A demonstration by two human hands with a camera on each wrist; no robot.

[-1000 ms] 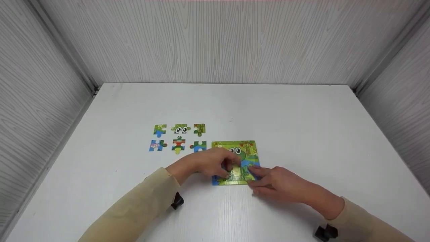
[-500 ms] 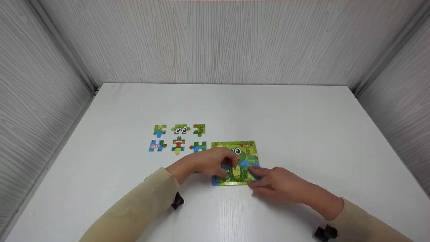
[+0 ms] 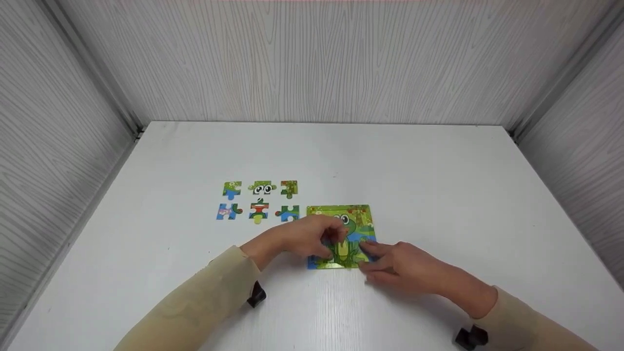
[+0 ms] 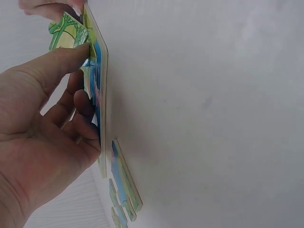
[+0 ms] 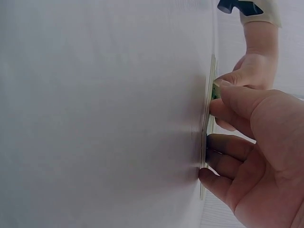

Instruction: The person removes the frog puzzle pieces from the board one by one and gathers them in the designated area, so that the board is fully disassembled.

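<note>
A square frog puzzle board point(image 3: 368, 219) lies on the table in front of me, with frog art across it. My left hand point(image 3: 304, 236) reaches over its left half and pinches a frog-body puzzle piece point(image 4: 64, 38) by its near side. In the left wrist view that piece stands tilted above the board, my thumb point(image 4: 80, 53) against it. From the right, my right hand point(image 3: 409, 265) grips the lower right corner of the board with bent fingers point(image 5: 221, 108). Its thumb is close to the piece; whether they touch I cannot tell.
Left of the board, several loose puzzle pieces lie in rows, among them an eyes piece point(image 3: 262, 188), a mouth piece point(image 3: 259, 212) and a corner piece point(image 3: 289, 187). The white table point(image 3: 438, 185) ends at a pale wood-grain wall point(image 3: 312, 58), with side walls both ways.
A second ago the frog-body piece looked pale with glare; now its yellow belly and green legs show, so its tilt differs. Both hands have barely moved, and the loose pieces lie where they were.
</note>
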